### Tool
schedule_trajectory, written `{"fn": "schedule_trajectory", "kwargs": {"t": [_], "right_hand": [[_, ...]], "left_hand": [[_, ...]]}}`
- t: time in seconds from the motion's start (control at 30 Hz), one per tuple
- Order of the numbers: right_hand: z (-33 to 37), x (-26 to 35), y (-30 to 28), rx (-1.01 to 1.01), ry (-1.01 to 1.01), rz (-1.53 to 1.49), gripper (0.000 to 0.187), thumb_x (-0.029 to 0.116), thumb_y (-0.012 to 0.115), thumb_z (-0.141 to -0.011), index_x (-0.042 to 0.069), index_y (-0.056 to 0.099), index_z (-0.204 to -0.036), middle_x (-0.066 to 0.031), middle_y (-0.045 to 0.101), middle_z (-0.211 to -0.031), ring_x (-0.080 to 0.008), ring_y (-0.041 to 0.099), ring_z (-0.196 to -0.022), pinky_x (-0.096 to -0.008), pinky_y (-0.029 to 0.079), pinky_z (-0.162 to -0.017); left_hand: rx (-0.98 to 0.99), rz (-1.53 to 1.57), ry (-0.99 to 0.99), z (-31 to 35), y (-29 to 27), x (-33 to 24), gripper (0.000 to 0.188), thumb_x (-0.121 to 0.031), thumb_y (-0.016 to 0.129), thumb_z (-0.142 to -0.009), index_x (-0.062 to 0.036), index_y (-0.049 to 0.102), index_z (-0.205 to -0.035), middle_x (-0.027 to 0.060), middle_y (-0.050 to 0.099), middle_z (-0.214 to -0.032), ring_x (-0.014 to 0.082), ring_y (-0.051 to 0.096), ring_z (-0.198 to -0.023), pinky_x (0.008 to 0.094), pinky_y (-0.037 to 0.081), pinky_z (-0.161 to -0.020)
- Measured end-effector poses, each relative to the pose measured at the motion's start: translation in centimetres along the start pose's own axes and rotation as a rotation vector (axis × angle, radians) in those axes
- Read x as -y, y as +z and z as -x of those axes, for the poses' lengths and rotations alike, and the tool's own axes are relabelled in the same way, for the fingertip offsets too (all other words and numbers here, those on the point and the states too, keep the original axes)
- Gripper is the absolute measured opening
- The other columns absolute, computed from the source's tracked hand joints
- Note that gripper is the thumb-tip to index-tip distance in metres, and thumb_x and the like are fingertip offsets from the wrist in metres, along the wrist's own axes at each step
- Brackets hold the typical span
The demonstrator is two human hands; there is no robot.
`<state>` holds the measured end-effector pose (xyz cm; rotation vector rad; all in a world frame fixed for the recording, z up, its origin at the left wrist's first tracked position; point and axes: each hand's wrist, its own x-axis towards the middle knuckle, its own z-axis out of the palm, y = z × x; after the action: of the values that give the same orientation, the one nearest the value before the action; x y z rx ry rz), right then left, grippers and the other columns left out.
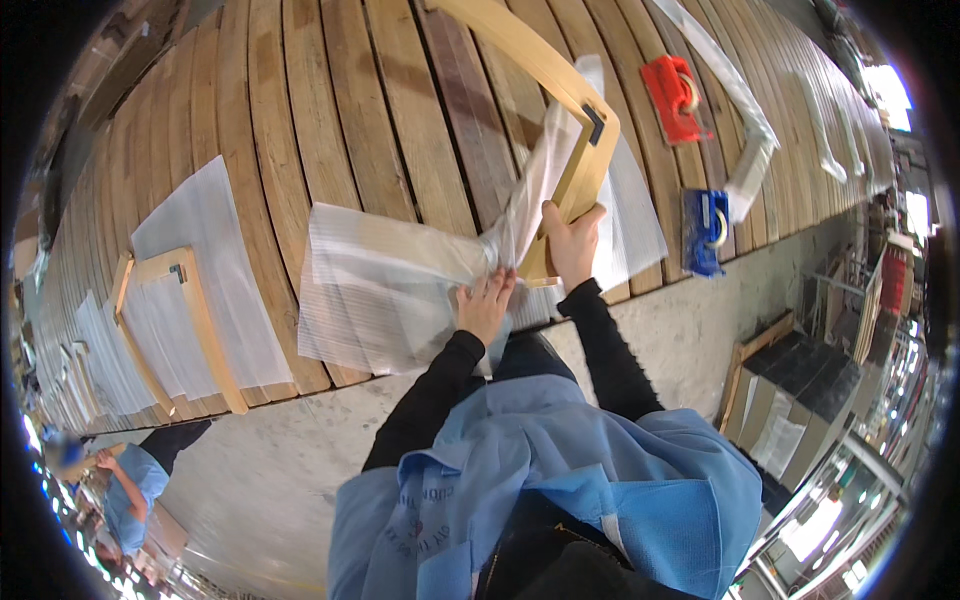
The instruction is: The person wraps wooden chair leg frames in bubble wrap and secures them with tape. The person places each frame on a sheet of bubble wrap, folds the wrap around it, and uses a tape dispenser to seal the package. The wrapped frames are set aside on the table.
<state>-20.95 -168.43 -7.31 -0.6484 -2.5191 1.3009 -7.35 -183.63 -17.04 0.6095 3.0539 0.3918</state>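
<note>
A light wooden frame piece (527,57) with a dark metal corner bracket (595,126) lies at an angle over the table, its near arm resting on thin white foam sheet (375,285). My right hand (574,248) is closed around that near arm, thumb along its left side. Flat on the foam, left of the wood's near end, rests my left hand (484,305), fingers stretched out and slightly apart. Folded foam (535,165) runs up along the wood's left side, and more sheet spreads out at its right. The wood's near end is partly covered by foam.
On the slatted wooden table (330,110), a red tape dispenser (672,100) and a blue tape dispenser (704,232) stand to the right. A foam-wrapped piece (745,130) lies beyond them. Another wooden frame piece (205,325) lies on foam at left. A co-worker (130,500) is at the lower left.
</note>
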Motion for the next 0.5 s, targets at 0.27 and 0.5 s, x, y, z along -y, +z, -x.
{"fn": "schedule_trajectory", "kwargs": {"t": [0.27, 0.5], "right_hand": [[6.8, -0.3, 8.2, -0.332, 0.490, -0.031, 0.082, 0.032, 0.081, -0.072, -0.009, 0.032, -0.123, -0.0347, 0.052, -0.116, -0.0491, 0.057, -0.107, -0.0529, 0.047, -0.095], [7.8, -4.3, 8.3, -0.082, 0.544, 0.235, 0.125, 0.040, 0.090, -0.061, -0.008, 0.016, -0.149, -0.0296, 0.031, -0.138, -0.0477, 0.030, -0.134, -0.0551, 0.035, -0.108]], "left_hand": [[0.308, -0.152, -0.014, 2.2, -0.1, -0.7, 0.044, -0.021, 0.048, -0.092, -0.0098, 0.062, -0.132, 0.0108, 0.055, -0.142, 0.0223, 0.041, -0.139, 0.0522, 0.025, -0.106], [0.491, -0.265, -0.005, 1.3, -1.5, -2.5, 0.063, -0.027, 0.057, -0.091, -0.0150, 0.043, -0.151, 0.0012, 0.040, -0.155, 0.0206, 0.038, -0.141, 0.0512, 0.030, -0.105]]}}
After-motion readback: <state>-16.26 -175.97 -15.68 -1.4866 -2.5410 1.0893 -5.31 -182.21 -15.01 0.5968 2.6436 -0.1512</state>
